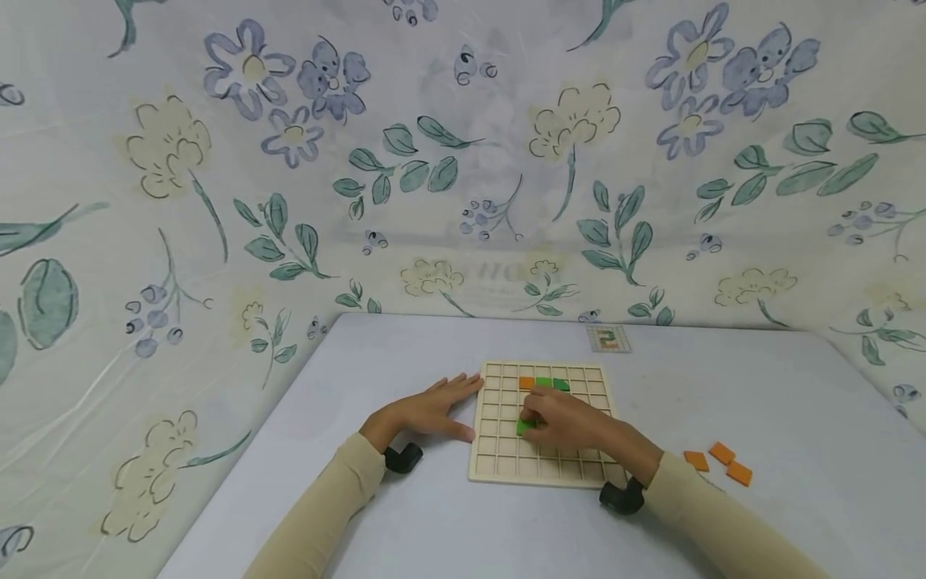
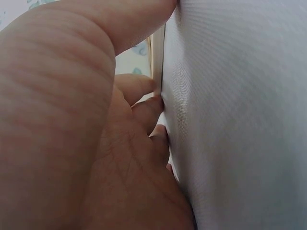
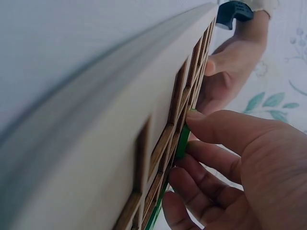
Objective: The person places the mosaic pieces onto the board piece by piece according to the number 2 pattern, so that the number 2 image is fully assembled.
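Note:
A wooden grid board [image 1: 495,466] lies on the white table. On its upper part sit an orange tile [image 1: 526,383], a light green tile [image 1: 544,382] and a darker green tile [image 1: 562,385] side by side. Over the middle of the grid my right hand [image 1: 567,421] pinches a green square tile [image 3: 183,141] between thumb and fingers, right at the board's surface. Whether that tile is fully inside a cell I cannot tell. With fingers stretched out, my left hand [image 1: 427,412] rests on the table, its fingertips and thumb against the board's left edge.
To the right of the board lie loose orange tiles [image 1: 739,473] in a small group, near my right forearm. A small card with a gridded coloured pattern [image 1: 608,339] lies behind the board. Floral-patterned sheeting [image 1: 499,161] stands at the table's back and left.

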Demonstrator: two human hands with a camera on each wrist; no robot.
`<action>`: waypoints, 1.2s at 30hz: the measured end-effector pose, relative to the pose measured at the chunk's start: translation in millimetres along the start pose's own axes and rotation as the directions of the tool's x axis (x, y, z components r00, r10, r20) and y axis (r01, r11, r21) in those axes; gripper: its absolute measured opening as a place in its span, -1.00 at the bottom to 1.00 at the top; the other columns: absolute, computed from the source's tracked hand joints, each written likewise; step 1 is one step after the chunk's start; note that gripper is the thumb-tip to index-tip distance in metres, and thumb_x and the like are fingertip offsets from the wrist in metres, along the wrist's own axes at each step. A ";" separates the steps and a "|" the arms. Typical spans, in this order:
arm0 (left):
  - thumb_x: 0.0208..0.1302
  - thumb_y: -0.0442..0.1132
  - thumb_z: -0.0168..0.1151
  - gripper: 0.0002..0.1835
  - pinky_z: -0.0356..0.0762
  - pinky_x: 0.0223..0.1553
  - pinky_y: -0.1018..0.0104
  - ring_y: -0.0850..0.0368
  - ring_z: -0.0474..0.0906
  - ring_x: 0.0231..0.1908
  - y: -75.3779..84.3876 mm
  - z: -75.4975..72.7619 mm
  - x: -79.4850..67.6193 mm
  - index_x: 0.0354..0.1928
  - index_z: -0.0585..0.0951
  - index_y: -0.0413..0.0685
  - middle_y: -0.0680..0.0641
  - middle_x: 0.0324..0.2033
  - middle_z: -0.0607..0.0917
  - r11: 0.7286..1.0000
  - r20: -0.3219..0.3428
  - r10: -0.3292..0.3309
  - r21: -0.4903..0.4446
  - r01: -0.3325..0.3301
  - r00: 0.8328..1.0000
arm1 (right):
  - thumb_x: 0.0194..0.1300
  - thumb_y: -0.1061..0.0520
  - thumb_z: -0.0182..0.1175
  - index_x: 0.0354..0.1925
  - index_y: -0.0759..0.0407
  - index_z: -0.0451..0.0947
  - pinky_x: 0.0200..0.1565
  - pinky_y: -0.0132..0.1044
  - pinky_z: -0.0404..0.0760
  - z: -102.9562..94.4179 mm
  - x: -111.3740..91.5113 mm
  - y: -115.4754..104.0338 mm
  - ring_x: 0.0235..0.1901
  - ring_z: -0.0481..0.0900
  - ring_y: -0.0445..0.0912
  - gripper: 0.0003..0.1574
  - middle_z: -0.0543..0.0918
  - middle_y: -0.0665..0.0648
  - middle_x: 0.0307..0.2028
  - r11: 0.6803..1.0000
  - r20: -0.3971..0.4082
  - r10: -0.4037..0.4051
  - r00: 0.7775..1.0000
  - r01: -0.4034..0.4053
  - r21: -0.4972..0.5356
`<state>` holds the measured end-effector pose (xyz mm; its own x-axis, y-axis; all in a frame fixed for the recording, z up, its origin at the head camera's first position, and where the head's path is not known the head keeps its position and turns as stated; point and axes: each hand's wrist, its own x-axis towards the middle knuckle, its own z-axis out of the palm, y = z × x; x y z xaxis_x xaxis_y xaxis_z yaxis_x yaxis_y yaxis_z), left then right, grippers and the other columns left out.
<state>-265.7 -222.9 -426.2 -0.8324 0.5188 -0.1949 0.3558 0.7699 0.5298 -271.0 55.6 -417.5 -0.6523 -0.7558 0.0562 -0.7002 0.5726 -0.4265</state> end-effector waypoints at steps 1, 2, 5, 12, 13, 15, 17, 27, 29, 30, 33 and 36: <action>0.22 0.18 0.35 0.06 -0.36 0.60 -0.05 -0.03 -0.28 0.60 0.2 -0.1 0.2 0.59 0.01 0.00 -0.01 0.60 -0.04 1.000 0.000 0.001 0.001 -0.001 1.000 | 0.30 0.11 0.34 -0.23 0.10 0.62 -0.30 -0.43 0.52 -0.4 -0.3 0.0 -0.32 0.42 -0.22 -0.89 0.49 -0.09 -0.31 1.000 0.002 0.002 1.000 -0.002 0.005; 0.21 0.18 0.35 0.06 -0.36 0.60 -0.05 -0.03 -0.27 0.60 0.4 -0.1 0.4 0.59 0.02 0.00 0.00 0.60 -0.04 1.000 -0.001 0.000 0.002 0.000 1.000 | 0.30 0.12 0.34 -0.22 0.10 0.63 -0.29 -0.43 0.53 -0.5 -0.6 0.0 -0.32 0.42 -0.22 -0.89 0.50 -0.09 -0.31 1.000 0.004 0.006 1.000 -0.006 0.010; 0.21 0.18 0.36 0.06 -0.36 0.60 -0.06 -0.03 -0.27 0.60 0.9 -0.3 0.9 0.59 0.02 0.01 0.00 0.60 -0.03 1.000 -0.001 -0.006 0.000 0.006 1.000 | 0.30 0.13 0.34 -0.19 0.12 0.63 -0.27 -0.41 0.56 -1.4 -1.4 -0.2 -0.31 0.43 -0.22 -0.87 0.51 -0.09 -0.28 0.999 0.009 0.019 1.000 -0.019 0.027; 0.20 0.17 0.37 0.07 -0.36 0.60 -0.06 -0.02 -0.28 0.61 0.6 0.8 0.8 0.59 0.02 0.02 0.01 0.60 -0.03 1.000 -0.001 -0.008 -0.018 0.008 1.000 | 0.30 0.14 0.35 -0.20 0.13 0.64 -0.24 -0.40 0.57 -1.2 -3.1 1.0 -0.30 0.44 -0.22 -0.87 0.52 -0.08 -0.26 0.999 0.009 0.022 1.000 -0.022 0.024; 0.20 0.17 0.37 0.07 -0.36 0.60 -0.06 -0.02 -0.28 0.61 0.4 1.1 0.8 0.59 0.02 0.02 0.02 0.60 -0.03 1.000 -0.001 -0.008 -0.020 0.008 1.000 | 0.30 0.13 0.35 -0.20 0.13 0.64 -0.24 -0.40 0.57 -1.0 -3.2 1.3 -0.30 0.44 -0.22 -0.88 0.52 -0.08 -0.27 1.000 0.009 0.020 1.000 -0.020 0.020; 0.20 0.18 0.37 0.06 -0.36 0.60 -0.05 -0.02 -0.28 0.61 0.1 1.4 0.6 0.59 0.02 0.02 0.01 0.60 -0.03 1.000 -0.003 -0.008 -0.018 0.008 1.000 | 0.30 0.13 0.35 -0.22 0.13 0.64 -0.25 -0.39 0.57 -1.2 -3.2 1.1 -0.30 0.44 -0.22 -0.88 0.52 -0.07 -0.27 0.999 0.011 0.022 1.000 -0.022 0.022; 0.20 0.18 0.37 0.06 -0.36 0.60 -0.05 -0.02 -0.27 0.61 0.3 1.1 0.3 0.59 0.02 0.02 0.01 0.60 -0.03 1.000 -0.004 -0.009 -0.016 0.009 1.000 | 0.30 0.12 0.36 -0.22 0.12 0.64 -0.24 -0.39 0.57 -1.6 -2.7 0.4 -0.30 0.45 -0.22 -0.88 0.52 -0.08 -0.27 0.999 0.015 0.033 0.999 -0.033 0.030; 0.20 0.17 0.38 0.07 -0.37 0.60 -0.05 -0.03 -0.27 0.60 1.4 -2.1 1.4 0.59 0.02 0.00 -0.01 0.60 -0.03 1.000 -0.005 0.006 -0.009 -0.006 1.000 | 0.28 0.12 0.37 -0.19 0.12 0.66 -0.24 -0.38 0.57 -3.4 -1.1 0.6 -0.29 0.46 -0.21 -0.85 0.53 -0.08 -0.28 0.997 0.011 0.048 0.999 -0.049 0.055; 0.20 0.17 0.37 0.07 -0.37 0.60 -0.05 -0.03 -0.27 0.60 1.3 -1.9 2.0 0.59 0.02 0.00 -0.01 0.60 -0.03 1.000 -0.004 0.005 -0.005 -0.006 1.000 | 0.28 0.12 0.37 -0.18 0.13 0.66 -0.23 -0.38 0.57 -3.4 -1.2 0.4 -0.29 0.46 -0.21 -0.84 0.54 -0.08 -0.27 0.997 0.010 0.053 0.999 -0.053 0.054; 0.20 0.17 0.37 0.07 -0.37 0.60 -0.06 -0.03 -0.28 0.60 1.4 -1.8 2.2 0.59 0.02 0.00 -0.01 0.60 -0.03 1.000 -0.003 0.005 -0.005 -0.005 1.000 | 0.28 0.12 0.38 -0.18 0.13 0.66 -0.23 -0.39 0.57 -3.4 -1.4 0.3 -0.29 0.46 -0.21 -0.84 0.54 -0.08 -0.27 0.997 0.009 0.053 0.999 -0.053 0.053; 0.20 0.16 0.37 0.07 -0.37 0.60 -0.06 -0.03 -0.28 0.60 1.7 -1.5 2.3 0.59 0.01 0.00 -0.01 0.60 -0.04 1.000 0.003 0.001 -0.007 -0.001 1.000 | 0.27 0.12 0.38 -0.18 0.14 0.67 -0.23 -0.38 0.59 -3.7 -2.5 -0.2 -0.29 0.47 -0.21 -0.83 0.55 -0.07 -0.27 0.998 0.001 0.048 0.999 -0.048 0.046; 0.21 0.16 0.37 0.07 -0.37 0.60 -0.06 -0.03 -0.29 0.60 1.6 -1.2 2.3 0.59 0.01 -0.01 -0.02 0.60 -0.04 1.000 0.003 -0.004 -0.007 0.004 1.000 | 0.27 0.11 0.38 -0.16 0.14 0.67 -0.20 -0.38 0.61 -4.1 -4.6 -0.1 -0.26 0.48 -0.22 -0.81 0.58 -0.06 -0.25 0.999 -0.012 0.042 0.999 -0.042 0.032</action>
<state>-267.5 -221.0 -424.8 -0.8323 0.5172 -0.1995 0.3497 0.7691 0.5350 -269.1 60.3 -414.1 -0.6848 -0.7271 0.0490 -0.6627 0.5934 -0.4569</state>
